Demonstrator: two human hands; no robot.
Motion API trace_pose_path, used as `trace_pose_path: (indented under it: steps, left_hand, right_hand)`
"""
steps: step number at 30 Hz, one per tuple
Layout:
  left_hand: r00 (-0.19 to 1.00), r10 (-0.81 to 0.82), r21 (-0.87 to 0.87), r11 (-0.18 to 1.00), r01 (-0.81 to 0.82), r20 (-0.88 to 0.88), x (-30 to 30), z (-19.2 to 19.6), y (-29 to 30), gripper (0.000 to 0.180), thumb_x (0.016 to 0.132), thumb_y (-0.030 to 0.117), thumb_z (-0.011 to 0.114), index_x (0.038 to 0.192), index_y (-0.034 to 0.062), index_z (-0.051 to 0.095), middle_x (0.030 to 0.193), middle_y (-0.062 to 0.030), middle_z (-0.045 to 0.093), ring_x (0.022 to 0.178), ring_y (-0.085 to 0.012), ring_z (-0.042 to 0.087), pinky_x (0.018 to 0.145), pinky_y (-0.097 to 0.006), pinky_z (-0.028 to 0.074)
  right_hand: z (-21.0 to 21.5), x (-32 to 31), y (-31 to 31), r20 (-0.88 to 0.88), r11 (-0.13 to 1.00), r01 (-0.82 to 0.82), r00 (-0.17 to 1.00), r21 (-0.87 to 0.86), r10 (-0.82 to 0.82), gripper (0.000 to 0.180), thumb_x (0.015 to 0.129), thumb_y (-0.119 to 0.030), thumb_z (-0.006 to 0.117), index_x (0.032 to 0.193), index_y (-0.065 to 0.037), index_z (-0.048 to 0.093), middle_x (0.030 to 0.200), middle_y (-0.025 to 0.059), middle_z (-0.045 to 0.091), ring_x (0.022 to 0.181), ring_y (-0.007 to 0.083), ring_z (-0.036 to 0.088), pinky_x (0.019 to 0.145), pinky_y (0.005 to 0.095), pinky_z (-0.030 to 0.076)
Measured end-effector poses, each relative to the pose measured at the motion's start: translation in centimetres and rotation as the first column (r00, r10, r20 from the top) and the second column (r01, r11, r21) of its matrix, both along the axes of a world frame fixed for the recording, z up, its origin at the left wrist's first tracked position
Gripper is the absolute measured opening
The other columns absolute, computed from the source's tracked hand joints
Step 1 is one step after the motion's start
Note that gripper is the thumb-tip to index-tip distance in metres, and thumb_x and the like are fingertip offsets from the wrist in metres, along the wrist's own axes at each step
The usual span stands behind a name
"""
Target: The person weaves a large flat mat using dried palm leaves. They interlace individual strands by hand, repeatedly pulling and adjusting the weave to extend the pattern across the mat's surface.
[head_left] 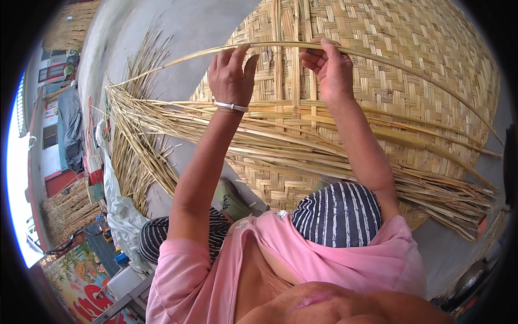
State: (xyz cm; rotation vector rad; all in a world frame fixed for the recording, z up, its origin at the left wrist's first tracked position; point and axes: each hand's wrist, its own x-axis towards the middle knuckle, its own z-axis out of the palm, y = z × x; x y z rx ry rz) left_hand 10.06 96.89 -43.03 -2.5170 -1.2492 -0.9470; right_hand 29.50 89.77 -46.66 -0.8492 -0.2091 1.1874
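A long, thin, straw-coloured split cane strip [283, 45] arches across the far side of the view, over a large woven mat [399, 32]. My left hand [231, 78], with a white band at the wrist, has its fingers bent over the strip, thumb hanging apart below it. My right hand [335, 73] pinches the same strip further right, thumb on top and fingers curled beneath. Between my forearms and below them lies a bundle of loose cane strips [253, 132], spread across the mat from left to right. Their cut ends fan out at the lower right.
A heap of thinner stalks [141, 167] lies on the grey floor [189, 27] at the left. Beside it is crumpled clear plastic sheeting [121, 216]. My knees in striped cloth [340, 216] are close to the mat's near edge. Dried bundles [70, 210] stand further left.
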Motion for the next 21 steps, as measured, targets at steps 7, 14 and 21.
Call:
trace_pose_path:
  steps: [7, 14, 21]
  left_hand:
    - [0.963, -0.178, 0.02, 0.982, 0.186, -0.204, -0.1, -0.7, 2.0, 0.03, 0.082, 0.028, 0.075, 0.11, 0.0195, 0.07, 0.107, 0.0001, 0.066, 0.101, -0.0219, 0.062, 0.088, -0.038, 0.045]
    - [0.844, -0.536, -0.43, 0.756, 0.492, 0.023, 3.7, -0.4, 1.7, 0.02, 0.088, 0.025, 0.069, 0.102, 0.0115, 0.072, 0.087, -0.0028, 0.067, 0.077, -0.027, 0.066, 0.068, -0.036, 0.053]
    - [0.759, -0.649, -0.825, 0.403, 0.397, 0.048, 5.8, 3.4, -0.1, 0.03, 0.094, 0.018, 0.066, 0.121, 0.0042, 0.065, 0.088, -0.0087, 0.072, 0.075, -0.0135, 0.068, 0.07, -0.027, 0.054]
  right_hand:
    - [0.9, 2.0, -2.1, 0.141, 0.996, -0.043, 0.989, -0.074, 0.053, 0.029, 0.092, -0.031, 0.06, 0.102, -0.004, 0.062, 0.092, 0.0152, 0.071, 0.083, 0.0215, 0.07, 0.078, 0.0344, 0.056]
    - [1.0, 5.4, -6.8, 0.276, 1.0, -0.005, 0.961, 0.029, -0.003, 0.031, 0.095, -0.034, 0.063, 0.114, -0.009, 0.062, 0.107, 0.0116, 0.069, 0.096, 0.0179, 0.066, 0.088, 0.0327, 0.053]
    - [1.2, 3.5, -9.6, 0.304, 0.995, -0.083, 0.951, 0.054, 0.062, 0.034, 0.096, -0.025, 0.063, 0.126, -0.01, 0.057, 0.123, 0.0134, 0.064, 0.112, 0.0208, 0.062, 0.103, 0.0356, 0.048]
